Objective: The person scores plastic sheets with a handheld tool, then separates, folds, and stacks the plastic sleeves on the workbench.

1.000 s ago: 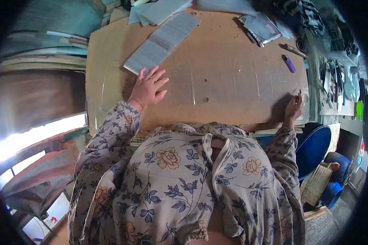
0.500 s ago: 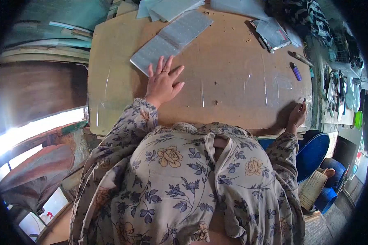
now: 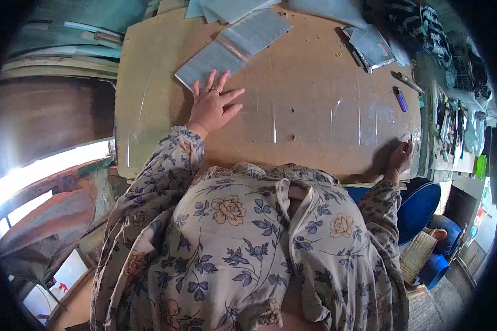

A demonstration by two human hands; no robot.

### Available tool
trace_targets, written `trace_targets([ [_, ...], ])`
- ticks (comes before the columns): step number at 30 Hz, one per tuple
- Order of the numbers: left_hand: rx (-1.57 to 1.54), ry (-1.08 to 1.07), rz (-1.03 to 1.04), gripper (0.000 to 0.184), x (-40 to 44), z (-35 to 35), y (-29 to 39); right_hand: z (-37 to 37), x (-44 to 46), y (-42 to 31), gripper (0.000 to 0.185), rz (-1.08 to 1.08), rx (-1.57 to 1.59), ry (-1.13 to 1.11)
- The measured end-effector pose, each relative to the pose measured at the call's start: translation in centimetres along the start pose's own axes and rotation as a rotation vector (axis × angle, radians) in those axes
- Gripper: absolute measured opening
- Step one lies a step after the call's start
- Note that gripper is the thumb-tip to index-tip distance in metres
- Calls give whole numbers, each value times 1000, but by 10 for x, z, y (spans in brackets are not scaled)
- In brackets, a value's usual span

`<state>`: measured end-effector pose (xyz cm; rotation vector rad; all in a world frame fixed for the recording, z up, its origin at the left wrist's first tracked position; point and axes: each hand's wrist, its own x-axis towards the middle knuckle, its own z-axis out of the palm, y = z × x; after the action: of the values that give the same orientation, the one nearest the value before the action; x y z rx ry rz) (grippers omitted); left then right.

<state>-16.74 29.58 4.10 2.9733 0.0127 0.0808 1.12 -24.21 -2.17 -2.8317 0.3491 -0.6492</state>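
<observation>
My left hand [image 3: 212, 107] lies with its fingers spread at the near end of a long, clear plastic-like piece [image 3: 210, 63] on the brown board [image 3: 309, 71]. Near the board's right edge is my right hand [image 3: 401, 156], its fingers drawn together around something small and dark whose shape is hard to make out. Thin transparent sheets or strips [image 3: 382, 114] lie flat on the board between the hands; only their shiny edges show. A purple lighter [image 3: 400, 99] rests above my right hand.
Clear sheets [image 3: 229, 8] are stacked at the board's far edge. A packet [image 3: 370, 47] lies at the far right, near a dark stick-like tool [image 3: 407, 81]. Blue containers [image 3: 419, 212] stand below on the right. Wood strips [image 3: 61, 64] are at the left.
The view has shifted, so the board appears further right than one second ago. My left hand's fingers are spread a little wider. My right hand stays near the right edge.
</observation>
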Motion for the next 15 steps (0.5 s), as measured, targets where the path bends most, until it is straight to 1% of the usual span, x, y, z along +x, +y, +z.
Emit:
trace_targets([
  [2, 3, 21, -17, 39, 0, 2, 0, -1, 0, 1, 31, 55, 12, -66],
  [5, 13, 36, -37, 38, 0, 1, -1, -11, -3, -12, 31, 60, 40, -78],
  [11, 0, 53, -22, 37, 1, 1, -1, -15, -3, -17, 30, 55, 44, -36],
  [14, -3, 35, -33, 38, 2, -1, 2, -2, 0, 3, 31, 36, 58, -45],
  [15, -3, 36, -32, 38, 2, -1, 2, -5, 0, -1, 31, 36, 58, -43],
])
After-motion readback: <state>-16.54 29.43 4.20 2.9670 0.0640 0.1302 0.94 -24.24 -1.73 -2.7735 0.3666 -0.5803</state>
